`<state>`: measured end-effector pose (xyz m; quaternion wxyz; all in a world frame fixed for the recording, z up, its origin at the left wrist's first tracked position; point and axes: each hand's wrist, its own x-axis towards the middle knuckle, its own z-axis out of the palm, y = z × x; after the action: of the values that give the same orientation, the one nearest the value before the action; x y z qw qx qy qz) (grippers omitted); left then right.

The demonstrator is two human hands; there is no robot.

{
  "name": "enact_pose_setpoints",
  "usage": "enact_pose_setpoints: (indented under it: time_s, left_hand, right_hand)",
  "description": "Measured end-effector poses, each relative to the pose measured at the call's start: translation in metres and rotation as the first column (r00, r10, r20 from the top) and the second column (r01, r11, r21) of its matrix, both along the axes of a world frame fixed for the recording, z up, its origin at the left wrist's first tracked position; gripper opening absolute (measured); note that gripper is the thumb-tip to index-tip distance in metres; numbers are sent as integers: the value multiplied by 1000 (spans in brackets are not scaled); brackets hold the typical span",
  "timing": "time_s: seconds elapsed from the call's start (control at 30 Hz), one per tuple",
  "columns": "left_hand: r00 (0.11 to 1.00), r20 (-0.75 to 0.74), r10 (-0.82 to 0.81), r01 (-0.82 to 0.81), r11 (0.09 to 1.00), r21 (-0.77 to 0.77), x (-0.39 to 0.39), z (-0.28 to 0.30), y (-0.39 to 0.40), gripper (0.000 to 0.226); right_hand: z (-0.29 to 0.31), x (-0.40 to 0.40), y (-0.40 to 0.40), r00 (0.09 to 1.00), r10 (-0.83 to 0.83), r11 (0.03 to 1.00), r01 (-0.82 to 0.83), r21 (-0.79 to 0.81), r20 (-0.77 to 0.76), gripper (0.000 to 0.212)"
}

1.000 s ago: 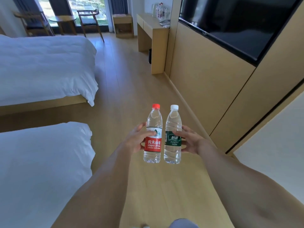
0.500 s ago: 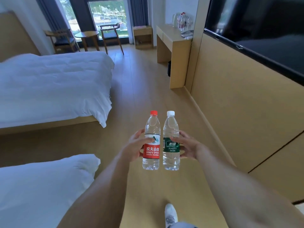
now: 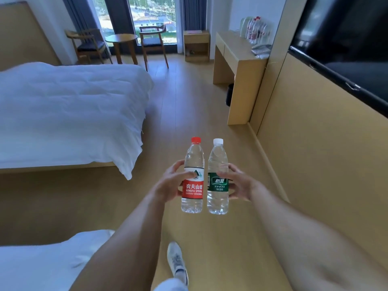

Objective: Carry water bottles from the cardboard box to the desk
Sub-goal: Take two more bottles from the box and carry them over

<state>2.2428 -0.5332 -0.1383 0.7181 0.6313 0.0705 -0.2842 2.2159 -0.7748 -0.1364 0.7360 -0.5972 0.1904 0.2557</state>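
Head view. Left hand (image 3: 171, 185): fingers curled round the red bottle (image 3: 192, 181), thumb across the top of the label, grip at mid-body. Red bottle: clear plastic, red cap, red-and-white label, upright, held in the air above the floor (image 3: 184, 114). Right hand (image 3: 238, 183): fingers curled round the green bottle (image 3: 218, 181), fingertips over its shoulder above the label, thumb low at its right side. Green bottle: clear plastic, white cap, green label, upright, tilted slightly right at the top. The two bottles sit side by side, just beside each other at the base; whether they touch cannot be told. Both forearms reach forward from the bottom of the frame.

Desk (image 3: 233, 53): light wood, far ahead on the right against the wall, well apart from the held bottles. More bottles (image 3: 255, 28) stand at its back; a phone (image 3: 261, 49) lies nearer its front edge. Bin (image 3: 230, 94): dark, under the desk.

Bed (image 3: 69, 110): white cover, left. Second bed (image 3: 42, 261): white, bottom left. Round table (image 3: 121, 38) between two chairs at the window. Screen (image 3: 344, 43): dark, on the right wall. Shoe (image 3: 177, 263): white, on the floor below the bottles.
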Motion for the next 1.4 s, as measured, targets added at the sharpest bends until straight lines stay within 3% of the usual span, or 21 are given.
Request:
enact_pose_setpoints:
  time_s: [0.37,0.63,0.97,1.4]
  left_hand:
    - [997,1,-71,71,995,-67,247,-14,-3,62]
    - [994,-12,-112,110,991,-72,404,-2,1,61]
    - [998,-8,-68,68,998,-3,583,-13,-24,48]
    - [1000,-8,22,-23,999,-34,850,12,-66,63]
  right_hand:
    - [-1,233,8,999,-54,994,54,-90,8,62]
    - [14,378,17,994,-104,993,105,-47,27,59]
    - [-9,570,-8,996,-83,996,84,-29,28,44]
    - [10,865,-68,999,28,999,-27,-23,37,49]
